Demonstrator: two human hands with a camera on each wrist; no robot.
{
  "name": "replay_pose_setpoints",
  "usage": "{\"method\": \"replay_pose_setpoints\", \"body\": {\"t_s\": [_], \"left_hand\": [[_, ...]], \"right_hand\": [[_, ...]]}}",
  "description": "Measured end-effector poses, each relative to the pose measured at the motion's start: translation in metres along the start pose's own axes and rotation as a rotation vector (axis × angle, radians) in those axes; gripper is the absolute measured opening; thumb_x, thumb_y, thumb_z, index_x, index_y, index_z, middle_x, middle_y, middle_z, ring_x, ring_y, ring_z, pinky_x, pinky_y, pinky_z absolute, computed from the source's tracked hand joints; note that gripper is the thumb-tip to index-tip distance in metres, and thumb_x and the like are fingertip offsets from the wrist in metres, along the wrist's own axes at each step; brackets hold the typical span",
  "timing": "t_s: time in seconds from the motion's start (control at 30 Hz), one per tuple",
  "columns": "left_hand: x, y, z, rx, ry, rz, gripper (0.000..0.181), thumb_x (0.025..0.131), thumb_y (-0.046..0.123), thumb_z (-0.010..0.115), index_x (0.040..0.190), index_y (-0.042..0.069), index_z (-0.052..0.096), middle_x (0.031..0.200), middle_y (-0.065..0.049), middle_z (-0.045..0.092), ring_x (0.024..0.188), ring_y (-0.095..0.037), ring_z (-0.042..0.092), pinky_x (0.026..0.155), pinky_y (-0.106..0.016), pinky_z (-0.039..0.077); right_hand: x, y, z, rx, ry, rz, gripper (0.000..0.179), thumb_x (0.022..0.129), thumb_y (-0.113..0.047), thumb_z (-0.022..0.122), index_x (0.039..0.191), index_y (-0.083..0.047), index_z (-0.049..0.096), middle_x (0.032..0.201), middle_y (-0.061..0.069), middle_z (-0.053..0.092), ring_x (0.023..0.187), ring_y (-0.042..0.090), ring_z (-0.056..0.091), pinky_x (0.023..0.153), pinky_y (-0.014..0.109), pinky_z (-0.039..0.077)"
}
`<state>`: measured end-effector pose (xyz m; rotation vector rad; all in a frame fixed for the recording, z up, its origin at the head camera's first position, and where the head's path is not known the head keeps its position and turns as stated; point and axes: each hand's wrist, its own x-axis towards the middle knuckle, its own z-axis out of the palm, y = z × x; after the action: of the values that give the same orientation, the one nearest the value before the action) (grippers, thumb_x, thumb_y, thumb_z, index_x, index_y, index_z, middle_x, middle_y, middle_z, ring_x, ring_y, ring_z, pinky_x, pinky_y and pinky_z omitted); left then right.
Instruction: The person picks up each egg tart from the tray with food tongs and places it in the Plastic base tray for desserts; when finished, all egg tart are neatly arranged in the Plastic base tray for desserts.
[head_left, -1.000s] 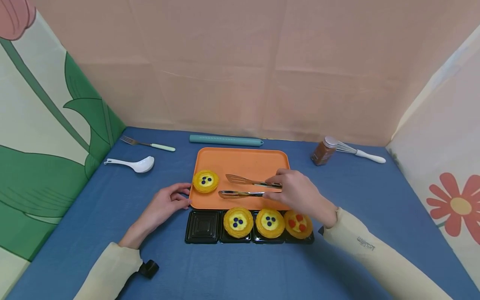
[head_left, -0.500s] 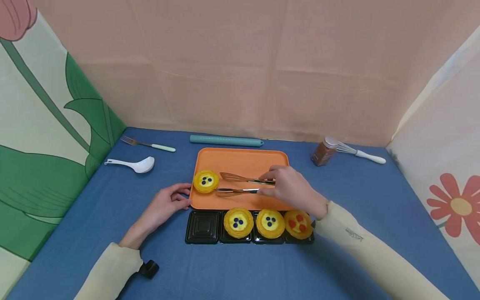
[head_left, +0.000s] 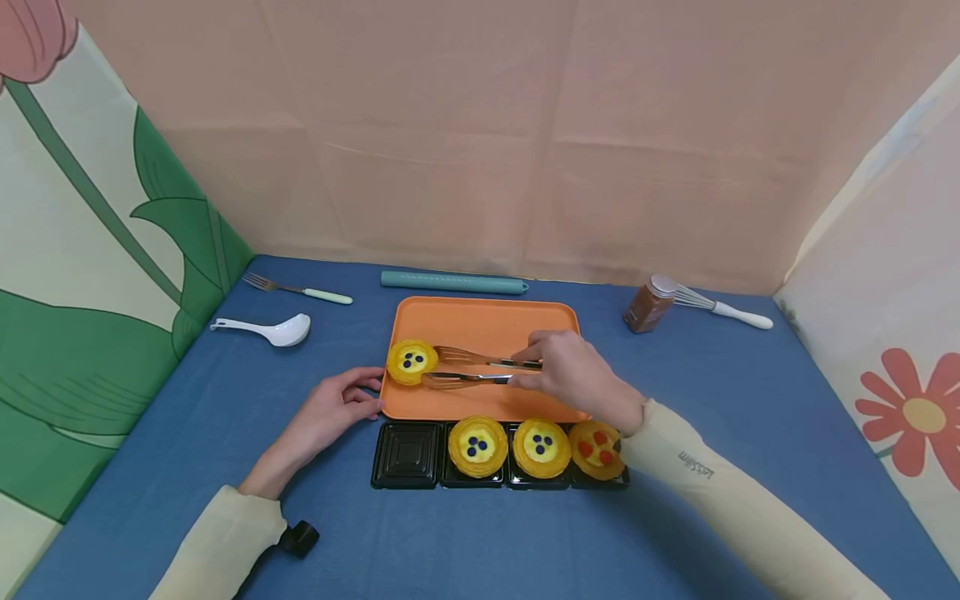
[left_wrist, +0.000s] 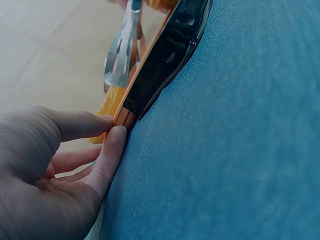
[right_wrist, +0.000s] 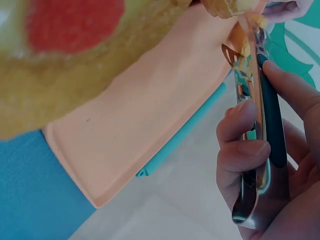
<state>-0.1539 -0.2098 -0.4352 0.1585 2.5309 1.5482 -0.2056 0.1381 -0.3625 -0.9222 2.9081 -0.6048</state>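
My right hand (head_left: 577,375) grips metal tongs (head_left: 461,356) above an orange tray (head_left: 487,321). The tongs' two ends are spread apart, beside the right edge of an egg tart (head_left: 412,361) topped with blue dots, on the tray's left side. In the right wrist view, fingers and thumb curl round the tongs (right_wrist: 272,125). With thumb and finger, my left hand (head_left: 337,404) pinches the tray's left front corner, seen close in the left wrist view. Along the tray's front lies a black compartment tray (head_left: 407,454), bearing two blue-dotted tarts (head_left: 477,447) and one red-dotted tart (head_left: 596,450).
Behind the orange tray lies a teal stick (head_left: 453,282). A fork (head_left: 300,289) and a white ladle (head_left: 281,330) lie at the left. To the right are a brown jar (head_left: 648,304) and a whisk (head_left: 723,308). Fabric walls stand around the blue tabletop (head_left: 465,542).
My right hand has moved left with the tongs, bringing their ends to the tart on the orange tray. The left hand has stayed at the tray's corner.
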Motion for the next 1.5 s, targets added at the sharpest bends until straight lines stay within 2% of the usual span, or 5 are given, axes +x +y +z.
{"method": "replay_pose_setpoints", "body": {"t_s": [0.23,0.43,0.67,1.1,1.5], "left_hand": [[-0.001,-0.001,0.002,-0.001,-0.004,-0.010,0.053,0.096,0.009,0.069,0.143,-0.005,0.050,0.122,-0.019,0.061,0.086,-0.021,0.068,0.077,-0.029,0.056],[-0.001,-0.001,0.002,0.002,-0.001,-0.018,0.053,0.096,0.010,0.069,0.143,-0.004,0.050,0.122,-0.018,0.061,0.086,-0.020,0.068,0.077,-0.030,0.056],[-0.001,-0.001,0.003,0.003,-0.005,-0.020,0.053,0.096,0.010,0.069,0.143,-0.004,0.050,0.122,-0.018,0.062,0.086,-0.020,0.068,0.078,-0.029,0.056],[0.000,0.000,0.002,0.009,-0.003,-0.027,0.054,0.096,0.011,0.069,0.144,-0.004,0.049,0.123,-0.018,0.061,0.087,-0.020,0.068,0.079,-0.030,0.056],[0.001,0.000,0.001,0.030,0.005,-0.012,0.053,0.095,0.009,0.070,0.142,-0.005,0.050,0.123,-0.019,0.060,0.088,-0.020,0.068,0.077,-0.028,0.056]], "right_hand": [[-0.003,-0.001,0.002,-0.035,0.006,-0.065,0.026,0.088,-0.029,0.081,0.106,-0.010,0.081,0.075,-0.009,0.052,0.055,0.008,0.045,0.046,0.023,0.033],[-0.006,-0.003,0.004,-0.013,0.029,-0.110,0.024,0.089,-0.025,0.080,0.105,-0.007,0.081,0.072,-0.009,0.049,0.052,0.008,0.041,0.046,0.023,0.029],[-0.010,-0.002,0.006,-0.023,0.059,-0.112,0.021,0.089,-0.024,0.080,0.103,-0.008,0.082,0.071,-0.009,0.048,0.052,0.007,0.040,0.047,0.022,0.026],[-0.014,0.000,0.001,0.005,0.094,-0.080,0.020,0.087,-0.022,0.082,0.102,-0.009,0.082,0.071,-0.010,0.049,0.053,0.007,0.043,0.044,0.022,0.029],[-0.035,-0.011,-0.017,0.011,0.137,-0.141,0.025,0.087,-0.025,0.082,0.106,-0.009,0.081,0.070,-0.011,0.041,0.051,0.004,0.036,0.044,0.022,0.027]]}}
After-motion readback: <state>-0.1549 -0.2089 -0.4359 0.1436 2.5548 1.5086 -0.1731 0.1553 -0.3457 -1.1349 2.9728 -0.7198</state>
